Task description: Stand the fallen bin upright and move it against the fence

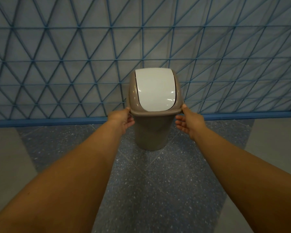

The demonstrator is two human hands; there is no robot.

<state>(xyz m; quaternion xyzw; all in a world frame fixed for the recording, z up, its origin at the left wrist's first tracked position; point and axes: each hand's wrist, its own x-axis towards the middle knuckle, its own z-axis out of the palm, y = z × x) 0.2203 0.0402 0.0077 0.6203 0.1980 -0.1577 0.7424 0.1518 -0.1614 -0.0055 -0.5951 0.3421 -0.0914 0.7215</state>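
Observation:
A taupe plastic bin (151, 132) with a white swing lid (155, 90) stands upright in the middle of the view, its base on the speckled floor. Behind it runs a blue wire fence (74, 73) with a triangle pattern; whether the bin touches it I cannot tell. My left hand (123, 120) holds the left side of the bin under the lid rim, thumb on the rim. My right hand (189, 122) is at the right side, thumb on the rim, fingers spread just off the bin's wall.
The fence's blue bottom rail (49, 121) crosses the whole view at floor level. Dark speckled floor tiles (158, 190) lie between me and the bin, with paler grey floor (7, 157) at both sides.

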